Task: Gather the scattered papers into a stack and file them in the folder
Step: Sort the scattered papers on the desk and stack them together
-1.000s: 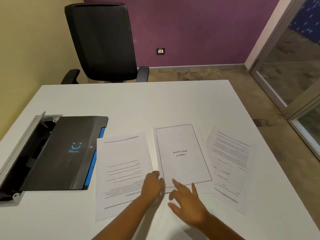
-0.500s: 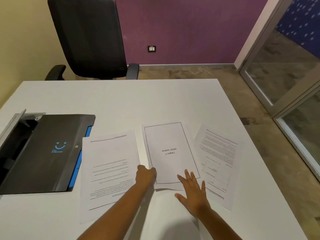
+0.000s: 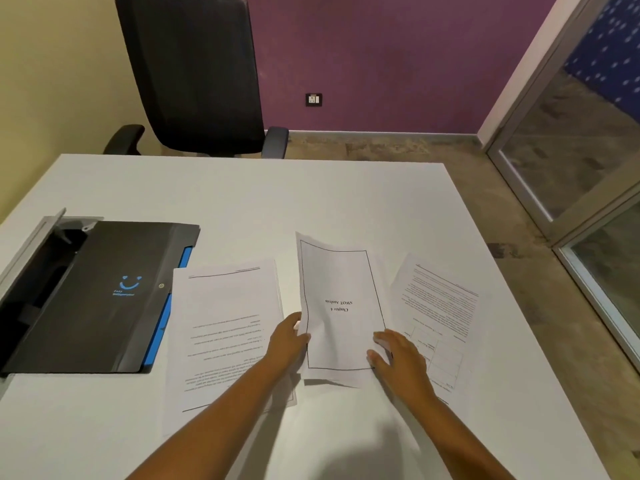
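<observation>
The person holds the middle sheet [image 3: 341, 308] by its near end with both hands. The left hand [image 3: 287, 341] pinches the sheet's left edge near the bottom corner, fingers curled around the margin. The right hand [image 3: 398, 355] lies at the lower right edge, fingers loosely spread; whether it grips the edge or only steadies it cannot be told. The sheet's far end bows upward, so it appears to be off the table [image 3: 242, 195], its long axis running from 6 to 12 o'clock.

Two more papers lie flat. The left sheet [image 3: 225, 323] sits just beside the left hand at 9 o'clock, long axis nearly parallel to the held one. The right sheet [image 3: 440, 320] lies at about 2 o'clock from the right hand, rotated a little clockwise, its near part passing under that hand.

The folder [image 3: 100, 296], closed, lies at 9 o'clock beyond the left sheet, whose far corner overlaps the folder's edge.

Either flat sheet is within reach of its own hand. The left one probably stacks more simply, being already aligned; the right one would need a slight turn. Filing comes later, towards 9 o'clock.
</observation>
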`<state>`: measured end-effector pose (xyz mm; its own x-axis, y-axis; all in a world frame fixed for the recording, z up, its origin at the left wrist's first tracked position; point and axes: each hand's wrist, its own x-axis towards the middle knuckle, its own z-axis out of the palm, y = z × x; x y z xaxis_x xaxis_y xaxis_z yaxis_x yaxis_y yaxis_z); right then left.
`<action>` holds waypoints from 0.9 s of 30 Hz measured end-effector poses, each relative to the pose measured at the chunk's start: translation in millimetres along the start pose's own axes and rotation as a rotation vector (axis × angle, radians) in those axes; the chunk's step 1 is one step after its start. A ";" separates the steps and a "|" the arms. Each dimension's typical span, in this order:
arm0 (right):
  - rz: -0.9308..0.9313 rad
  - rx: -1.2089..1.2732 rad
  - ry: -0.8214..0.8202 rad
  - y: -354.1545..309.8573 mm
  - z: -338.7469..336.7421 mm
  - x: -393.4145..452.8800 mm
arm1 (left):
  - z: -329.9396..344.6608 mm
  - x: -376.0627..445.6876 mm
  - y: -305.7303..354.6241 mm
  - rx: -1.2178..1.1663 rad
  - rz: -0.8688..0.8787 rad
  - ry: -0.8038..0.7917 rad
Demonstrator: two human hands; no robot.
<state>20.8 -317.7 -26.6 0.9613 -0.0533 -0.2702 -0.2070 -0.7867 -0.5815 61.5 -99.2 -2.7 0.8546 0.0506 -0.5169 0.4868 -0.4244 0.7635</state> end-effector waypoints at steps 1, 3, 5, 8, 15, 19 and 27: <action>0.013 0.037 0.046 -0.6 -3.0 4.5 | -3.3 -2.9 0.7 -0.024 -0.002 0.003; 0.060 0.123 0.037 -2.5 -7.1 10.6 | -12.1 -9.5 -0.1 -0.081 -0.076 -0.015; 0.121 0.171 -0.049 -4.5 -8.0 12.7 | -21.3 -16.9 -7.1 -0.106 -0.215 -0.061; 0.125 0.111 -0.090 -6.3 -2.6 8.7 | -31.7 -30.1 -24.3 -0.074 -0.314 -0.071; 0.240 0.313 -0.070 -24.9 -6.7 -1.8 | -43.8 -68.1 -18.6 -0.210 -0.135 -0.049; 0.287 0.550 0.009 -50.2 -29.3 -3.2 | -51.7 -73.9 -10.9 -0.200 0.031 -0.051; -0.040 0.737 0.077 -81.2 -60.3 -23.1 | -66.9 -79.0 17.1 -0.300 0.151 0.034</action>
<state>26.3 -289.7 73.1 0.9750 -0.0980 -0.1993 -0.2139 -0.1738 -0.9613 14.4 -49.9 77.1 0.9241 0.0400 -0.3801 0.3817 -0.1447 0.9129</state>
